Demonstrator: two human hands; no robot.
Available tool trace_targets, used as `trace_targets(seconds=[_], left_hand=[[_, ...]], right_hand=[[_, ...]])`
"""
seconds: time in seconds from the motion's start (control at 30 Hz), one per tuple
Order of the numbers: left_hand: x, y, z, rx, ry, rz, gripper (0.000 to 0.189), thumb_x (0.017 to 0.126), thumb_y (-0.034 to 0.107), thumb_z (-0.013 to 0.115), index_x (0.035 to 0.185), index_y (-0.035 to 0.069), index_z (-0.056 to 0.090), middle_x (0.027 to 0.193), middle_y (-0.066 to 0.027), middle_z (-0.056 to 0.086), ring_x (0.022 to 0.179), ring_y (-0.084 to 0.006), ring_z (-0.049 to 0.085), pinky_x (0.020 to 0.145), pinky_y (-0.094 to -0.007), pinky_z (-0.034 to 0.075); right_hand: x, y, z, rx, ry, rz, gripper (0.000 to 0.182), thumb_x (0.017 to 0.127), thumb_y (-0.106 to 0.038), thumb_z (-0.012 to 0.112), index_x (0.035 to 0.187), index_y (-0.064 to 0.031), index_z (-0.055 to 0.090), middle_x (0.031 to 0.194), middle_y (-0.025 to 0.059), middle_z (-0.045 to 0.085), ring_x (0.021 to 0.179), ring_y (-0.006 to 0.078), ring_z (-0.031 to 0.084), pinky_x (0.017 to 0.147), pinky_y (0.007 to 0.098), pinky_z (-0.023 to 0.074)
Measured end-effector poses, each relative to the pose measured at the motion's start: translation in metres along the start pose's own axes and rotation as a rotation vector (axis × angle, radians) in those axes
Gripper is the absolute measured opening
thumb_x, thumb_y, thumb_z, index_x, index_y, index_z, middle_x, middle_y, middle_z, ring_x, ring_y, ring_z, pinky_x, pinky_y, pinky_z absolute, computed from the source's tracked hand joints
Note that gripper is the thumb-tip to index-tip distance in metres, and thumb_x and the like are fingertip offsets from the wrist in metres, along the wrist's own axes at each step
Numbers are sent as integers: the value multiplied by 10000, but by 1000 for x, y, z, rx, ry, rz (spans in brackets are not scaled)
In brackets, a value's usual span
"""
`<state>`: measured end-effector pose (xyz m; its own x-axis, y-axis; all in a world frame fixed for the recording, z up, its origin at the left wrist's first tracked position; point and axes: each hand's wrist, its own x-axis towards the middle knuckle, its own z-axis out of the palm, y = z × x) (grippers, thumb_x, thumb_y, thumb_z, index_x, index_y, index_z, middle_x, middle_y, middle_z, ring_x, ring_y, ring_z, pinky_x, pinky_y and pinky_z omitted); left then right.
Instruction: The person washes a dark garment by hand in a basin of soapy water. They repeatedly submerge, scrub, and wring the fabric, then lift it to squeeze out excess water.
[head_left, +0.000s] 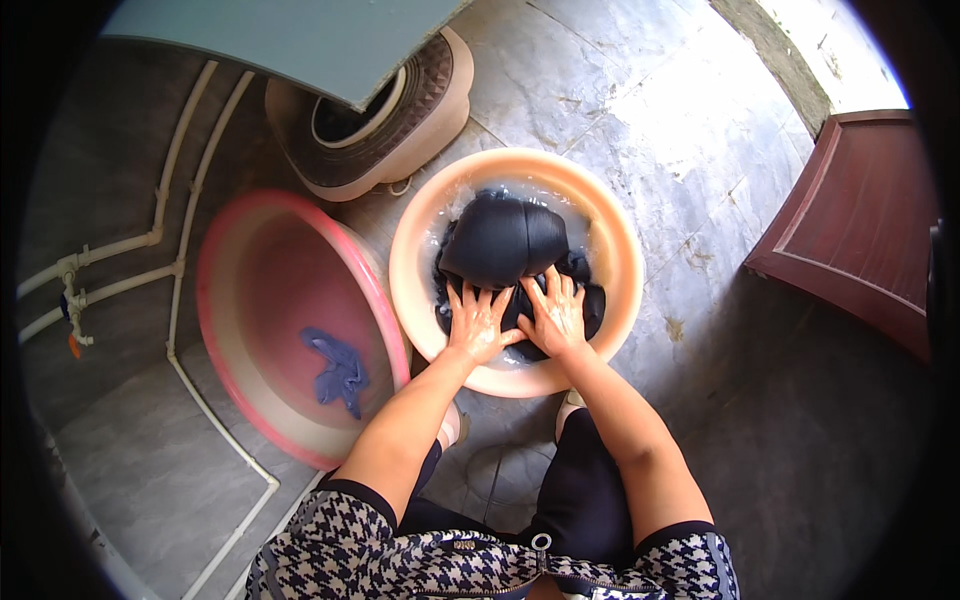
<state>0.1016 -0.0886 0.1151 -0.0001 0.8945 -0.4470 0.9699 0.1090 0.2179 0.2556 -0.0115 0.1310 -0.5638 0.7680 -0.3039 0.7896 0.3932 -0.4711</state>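
Observation:
An orange plastic basin (628, 262) stands on the floor in front of me, with water and a dark wet garment (495, 236) in it. Part of the cloth bulges up in a rounded hump above the water. My left hand (478, 322) lies flat on the near part of the cloth, fingers spread. Beside it my right hand (556, 309) presses on the same cloth, its fingers also apart and its fingertips at the hump's lower edge. Both hands look wet, and the two thumbs are close together.
Left of the basin, a large pink-rimmed tub (292, 201) leans on its side, holding a blue cloth (341, 371). Behind is a round-cornered appliance (442, 105) under a pale panel (300, 37). White pipes with a tap (73, 319) run along the left wall. A dark red door (855, 225) stands right.

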Motion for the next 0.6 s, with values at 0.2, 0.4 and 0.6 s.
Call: trace_targets(seconds=[0.2, 0.4, 0.6], left_hand=[[31, -19, 26, -112, 41, 55, 732, 783, 526, 684, 1371, 129, 503, 1384, -161, 500, 1254, -373, 470, 1046, -544, 351], [49, -33, 34, -50, -75, 0, 535, 877, 406, 593, 1346, 156, 535, 1354, -165, 544, 1237, -368, 510, 1062, -502, 373], [87, -42, 26, -386, -489, -259, 580, 914, 486, 467, 1369, 128, 500, 1451, -143, 451, 1355, -295, 405, 1122, -401, 313]], right_hand=[[39, 35, 56, 119, -185, 50, 591, 753, -276, 684, 1310, -132, 548, 1245, 201, 590, 1117, 394, 576, 938, 487, 475], [73, 42, 71, -33, -156, -65, 410, 821, -258, 576, 1198, -108, 635, 1168, 188, 656, 1012, 370, 655, 903, 462, 510], [88, 53, 89, 124, -196, 64, 371, 890, -280, 488, 1131, -81, 689, 1243, 205, 619, 1155, 336, 601, 992, 426, 463]])
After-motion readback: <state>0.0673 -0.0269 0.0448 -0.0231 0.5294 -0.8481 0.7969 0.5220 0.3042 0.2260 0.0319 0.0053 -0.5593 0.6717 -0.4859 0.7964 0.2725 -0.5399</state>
